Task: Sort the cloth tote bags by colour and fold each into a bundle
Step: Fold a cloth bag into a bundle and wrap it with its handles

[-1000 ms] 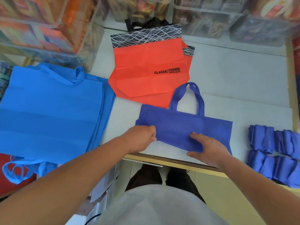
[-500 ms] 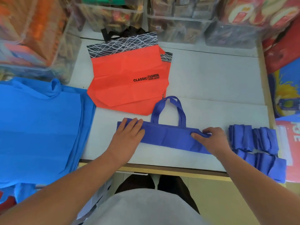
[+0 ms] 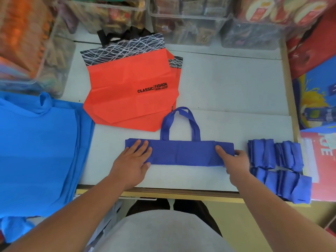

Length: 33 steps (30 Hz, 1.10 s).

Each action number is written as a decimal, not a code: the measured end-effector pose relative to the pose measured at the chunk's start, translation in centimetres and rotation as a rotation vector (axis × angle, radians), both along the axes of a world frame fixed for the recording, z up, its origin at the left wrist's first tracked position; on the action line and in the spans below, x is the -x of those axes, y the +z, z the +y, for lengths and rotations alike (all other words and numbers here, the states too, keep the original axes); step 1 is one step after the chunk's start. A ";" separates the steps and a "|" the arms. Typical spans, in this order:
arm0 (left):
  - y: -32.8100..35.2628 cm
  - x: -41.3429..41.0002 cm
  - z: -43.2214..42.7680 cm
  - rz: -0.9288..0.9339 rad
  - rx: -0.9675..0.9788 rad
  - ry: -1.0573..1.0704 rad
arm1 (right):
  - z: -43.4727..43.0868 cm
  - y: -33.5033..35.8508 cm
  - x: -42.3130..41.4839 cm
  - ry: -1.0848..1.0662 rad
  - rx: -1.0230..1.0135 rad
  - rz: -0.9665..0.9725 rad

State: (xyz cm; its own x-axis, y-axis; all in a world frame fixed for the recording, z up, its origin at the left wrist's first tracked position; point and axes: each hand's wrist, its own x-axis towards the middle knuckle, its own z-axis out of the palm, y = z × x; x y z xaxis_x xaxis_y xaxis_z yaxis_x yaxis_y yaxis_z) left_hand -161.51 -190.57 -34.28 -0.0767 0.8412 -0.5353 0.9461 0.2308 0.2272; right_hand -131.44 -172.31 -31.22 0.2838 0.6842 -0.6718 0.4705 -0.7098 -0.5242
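The fingers [image 3: 141,145] of the left hand [image 3: 133,160] lie straight and close together, pressed flat on the left end of the dark blue bag [image 3: 181,153]. The right hand [image 3: 236,164] holds the opposite end. Its thumb rests on top of the cloth and one fingertip shows just past the end edge. The other fingers are hidden behind the hand, which looks clamped on that end. The bag lies folded into a long narrow strip on the near part of the bench [image 3: 227,84], with its handles [image 3: 181,120] looping away from the person.

Just right of the dark blue bag sit bundles [image 3: 276,166] of the same colour, packed so tightly that their number is hard to make out. The nearest ones hang over the bench edge.

Beyond the dark blue bag, toward the left, lies an orange bag [image 3: 127,91] with a black, white-lined band and the print "CLASSIC FASHION DOWN JACKET". A second one beneath it shows only a sliver along its right side.

Left of the dark blue bag is a stack of light blue bags [image 3: 36,151], cut off by the frame edge. Farthest beyond the dark blue bag stand clear bins [image 3: 181,20], their contents blurred.
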 end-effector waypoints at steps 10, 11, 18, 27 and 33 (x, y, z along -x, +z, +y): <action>-0.4 -3.3 -1.5 -0.017 -0.237 -0.116 | 8.2 0.1 2.2 0.441 -0.216 -0.325; -0.5 -4.0 -1.6 -0.049 -0.246 -0.096 | 8.9 0.1 2.2 0.478 -0.283 -0.418; 0.6 -7.8 0.1 -0.242 -0.147 0.060 | 3.0 1.4 3.2 0.618 -0.754 -0.355; -2.0 -10.4 0.1 -0.217 -0.328 0.191 | -5.5 -3.8 2.9 1.084 -0.282 0.024; -2.1 -9.7 -0.1 -0.116 -0.471 0.045 | -4.8 -2.8 3.0 1.152 -0.130 0.000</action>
State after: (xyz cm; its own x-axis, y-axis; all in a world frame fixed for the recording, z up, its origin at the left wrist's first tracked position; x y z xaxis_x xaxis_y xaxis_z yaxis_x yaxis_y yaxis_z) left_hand -151.81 -190.64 -36.38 -0.0812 0.9912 -0.1045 0.8998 0.1180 0.4200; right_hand -134.46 -177.07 -34.01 -0.5524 0.6009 -0.5777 0.8033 0.1986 -0.5615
